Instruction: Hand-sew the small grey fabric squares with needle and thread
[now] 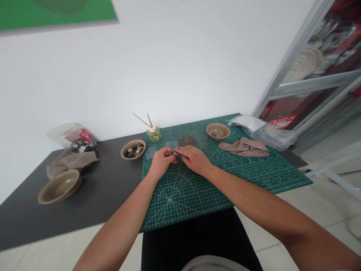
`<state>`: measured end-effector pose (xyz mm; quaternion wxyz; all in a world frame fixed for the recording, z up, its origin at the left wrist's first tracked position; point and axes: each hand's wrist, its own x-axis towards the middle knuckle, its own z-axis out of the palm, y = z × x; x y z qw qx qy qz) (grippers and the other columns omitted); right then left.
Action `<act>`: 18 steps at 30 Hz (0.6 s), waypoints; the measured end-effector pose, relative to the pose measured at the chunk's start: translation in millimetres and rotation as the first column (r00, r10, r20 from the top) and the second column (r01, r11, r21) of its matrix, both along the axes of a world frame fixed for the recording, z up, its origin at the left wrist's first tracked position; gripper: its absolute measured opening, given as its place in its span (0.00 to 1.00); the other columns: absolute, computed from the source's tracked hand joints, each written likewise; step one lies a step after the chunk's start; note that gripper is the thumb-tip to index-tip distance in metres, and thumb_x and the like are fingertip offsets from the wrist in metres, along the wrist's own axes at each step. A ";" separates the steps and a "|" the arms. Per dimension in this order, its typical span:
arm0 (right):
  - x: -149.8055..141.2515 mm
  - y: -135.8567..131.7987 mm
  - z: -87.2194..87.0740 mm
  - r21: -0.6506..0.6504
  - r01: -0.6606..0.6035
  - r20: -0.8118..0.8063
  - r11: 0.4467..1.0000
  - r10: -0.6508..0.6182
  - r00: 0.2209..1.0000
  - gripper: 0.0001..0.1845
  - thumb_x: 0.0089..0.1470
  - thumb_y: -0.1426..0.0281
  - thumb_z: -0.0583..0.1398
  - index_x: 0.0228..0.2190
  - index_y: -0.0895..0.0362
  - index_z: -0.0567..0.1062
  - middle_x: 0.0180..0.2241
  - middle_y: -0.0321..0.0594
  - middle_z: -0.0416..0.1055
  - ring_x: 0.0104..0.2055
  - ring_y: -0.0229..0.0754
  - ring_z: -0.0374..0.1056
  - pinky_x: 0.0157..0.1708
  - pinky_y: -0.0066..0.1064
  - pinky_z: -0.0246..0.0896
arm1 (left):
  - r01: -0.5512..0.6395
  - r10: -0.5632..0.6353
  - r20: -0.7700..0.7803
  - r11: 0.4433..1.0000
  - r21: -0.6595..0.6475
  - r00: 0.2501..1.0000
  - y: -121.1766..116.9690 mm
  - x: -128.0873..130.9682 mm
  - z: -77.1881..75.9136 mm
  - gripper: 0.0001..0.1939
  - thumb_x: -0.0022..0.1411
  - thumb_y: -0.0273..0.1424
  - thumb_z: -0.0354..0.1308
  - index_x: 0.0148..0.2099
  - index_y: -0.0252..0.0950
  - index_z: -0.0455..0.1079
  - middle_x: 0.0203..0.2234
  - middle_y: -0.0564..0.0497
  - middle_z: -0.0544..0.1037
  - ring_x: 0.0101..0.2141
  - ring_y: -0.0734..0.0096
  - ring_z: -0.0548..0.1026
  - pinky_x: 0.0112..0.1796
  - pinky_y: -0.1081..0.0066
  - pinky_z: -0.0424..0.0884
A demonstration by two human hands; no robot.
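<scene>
Over the green cutting mat (pixel 180 199), my left hand (pixel 162 162) and my right hand (pixel 194 159) meet, fingertips almost touching. Between them is a small grey piece (pixel 175 152), partly covered by the fingers. The left thumb and fingers are pinched together at it; the right fingers press on it from the other side. Just behind the hands lies a flat grey square (pixel 171 144) that looks like sandpaper. A second grey square (pixel 150 152) lies to the left, and a brown square (pixel 187 141) sits behind my right hand.
A bowl of dark and pale chips (pixel 133 149) stands left of the mat, near a glass bottle with sticks (pixel 153 133). On the right are another bowl (pixel 218 130), a brown cloth (pixel 246 147) and a plastic bag (pixel 262 130). Far left are a larger bowl (pixel 60 187) and a tipped jar (pixel 70 134).
</scene>
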<state>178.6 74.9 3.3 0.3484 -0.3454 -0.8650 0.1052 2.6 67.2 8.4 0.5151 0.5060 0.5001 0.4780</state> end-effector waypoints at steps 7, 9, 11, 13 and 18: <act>-0.9 -2.0 1.5 0.086 -0.016 0.096 0.996 0.008 0.995 0.22 0.59 0.77 0.55 0.55 0.60 0.73 0.55 0.48 0.72 0.55 0.44 0.70 0.57 0.41 0.65 | -0.010 0.012 -0.060 0.999 0.035 0.998 -2.3 0.1 4.4 0.07 0.43 0.26 0.64 0.30 0.34 0.72 0.19 0.54 0.78 0.21 0.74 0.75 0.27 0.75 0.70; -1.4 -2.8 1.3 0.090 -0.018 0.126 0.996 0.007 0.992 0.23 0.60 0.78 0.54 0.56 0.59 0.72 0.56 0.48 0.71 0.57 0.44 0.69 0.57 0.41 0.65 | -0.017 0.020 -0.068 0.999 0.040 0.997 -3.0 0.4 4.4 0.07 0.44 0.27 0.63 0.30 0.34 0.72 0.18 0.54 0.78 0.21 0.74 0.75 0.26 0.75 0.70; -2.2 -3.2 0.6 0.090 -0.015 0.146 0.996 0.002 0.989 0.23 0.60 0.78 0.54 0.56 0.60 0.71 0.57 0.48 0.70 0.57 0.44 0.68 0.58 0.41 0.64 | -0.023 0.025 -0.061 0.999 0.036 0.998 -3.0 0.5 3.4 0.07 0.44 0.27 0.63 0.29 0.34 0.72 0.18 0.54 0.78 0.21 0.73 0.75 0.26 0.74 0.70; -2.8 -3.6 0.0 0.086 -0.014 0.151 0.996 0.001 0.988 0.24 0.60 0.78 0.53 0.56 0.61 0.71 0.57 0.49 0.69 0.58 0.44 0.68 0.59 0.41 0.64 | -0.030 0.031 -0.047 0.999 0.028 0.998 -2.7 0.4 2.4 0.07 0.43 0.26 0.63 0.29 0.34 0.72 0.18 0.54 0.78 0.21 0.73 0.76 0.27 0.74 0.71; -3.0 -5.6 3.1 0.055 0.001 0.141 0.998 -0.009 0.990 0.24 0.59 0.79 0.53 0.56 0.61 0.71 0.57 0.49 0.69 0.58 0.43 0.68 0.58 0.41 0.65 | -0.050 0.051 -0.029 0.998 0.030 0.998 -2.4 0.5 2.2 0.06 0.43 0.26 0.63 0.28 0.34 0.70 0.18 0.53 0.78 0.21 0.72 0.76 0.27 0.74 0.71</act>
